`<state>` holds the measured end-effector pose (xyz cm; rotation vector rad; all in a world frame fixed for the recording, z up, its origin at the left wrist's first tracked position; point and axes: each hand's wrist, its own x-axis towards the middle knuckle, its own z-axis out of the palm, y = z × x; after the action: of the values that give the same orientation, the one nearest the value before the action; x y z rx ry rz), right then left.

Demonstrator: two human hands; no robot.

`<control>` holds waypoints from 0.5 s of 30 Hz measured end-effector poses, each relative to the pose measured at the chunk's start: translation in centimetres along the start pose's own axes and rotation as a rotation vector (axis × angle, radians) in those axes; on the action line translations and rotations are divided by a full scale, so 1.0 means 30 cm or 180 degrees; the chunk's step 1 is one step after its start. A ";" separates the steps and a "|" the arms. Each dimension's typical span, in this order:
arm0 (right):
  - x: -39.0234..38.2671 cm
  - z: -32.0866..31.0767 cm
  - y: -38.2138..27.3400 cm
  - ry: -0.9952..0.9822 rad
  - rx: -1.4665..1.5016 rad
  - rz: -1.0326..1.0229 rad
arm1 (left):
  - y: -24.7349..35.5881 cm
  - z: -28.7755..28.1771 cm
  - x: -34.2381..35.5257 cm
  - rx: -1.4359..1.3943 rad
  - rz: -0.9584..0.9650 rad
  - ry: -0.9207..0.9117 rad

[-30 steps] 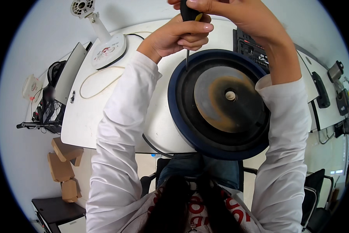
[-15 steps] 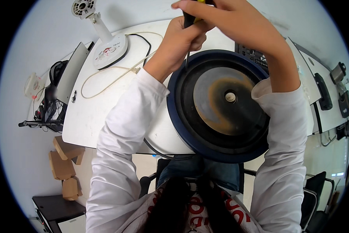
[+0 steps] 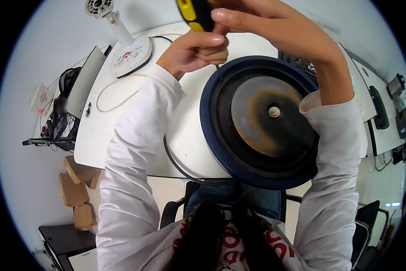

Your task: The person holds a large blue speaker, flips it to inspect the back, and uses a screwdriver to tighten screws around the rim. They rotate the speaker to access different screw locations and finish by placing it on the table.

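A screwdriver (image 3: 194,15) with a yellow and black handle stands tilted over the far left rim of a round appliance (image 3: 204,110). Its thin shaft runs down to the black ring inside the dark blue rim; the tip's exact seat is too small to make out. My left hand (image 3: 196,50) is closed around the screwdriver below the handle, fingers curled. From the right, my right hand (image 3: 239,19) grips the handle, its thumb against the side and some fingers hidden behind. A grey, brown-stained metal plate (image 3: 245,122) with a pale central stub (image 3: 274,112) lies inside the appliance.
A white fan stand (image 3: 131,56) with a beige cord (image 3: 104,97) stands at the table's far left. Behind the appliance is a partly hidden black keyboard (image 3: 307,70). A black cable (image 3: 176,166) hangs along the near edge. Cardboard boxes (image 3: 73,189) lie on the floor at left.
The screwdriver's handle has come into fuller view, leaning left. My left hand has shifted left and slightly down, its thumb now straighter. The whole view has shifted slightly.
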<state>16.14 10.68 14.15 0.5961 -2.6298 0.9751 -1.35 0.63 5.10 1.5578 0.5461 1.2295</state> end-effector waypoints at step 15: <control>0.100 0.040 -0.007 0.0595 -0.0049 -0.0132 | -0.008 -0.034 0.033 -0.0631 0.0060 0.0024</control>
<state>13.48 8.89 14.55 0.5265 -2.4491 0.9487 -1.84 1.98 5.26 1.3945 0.4021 1.2646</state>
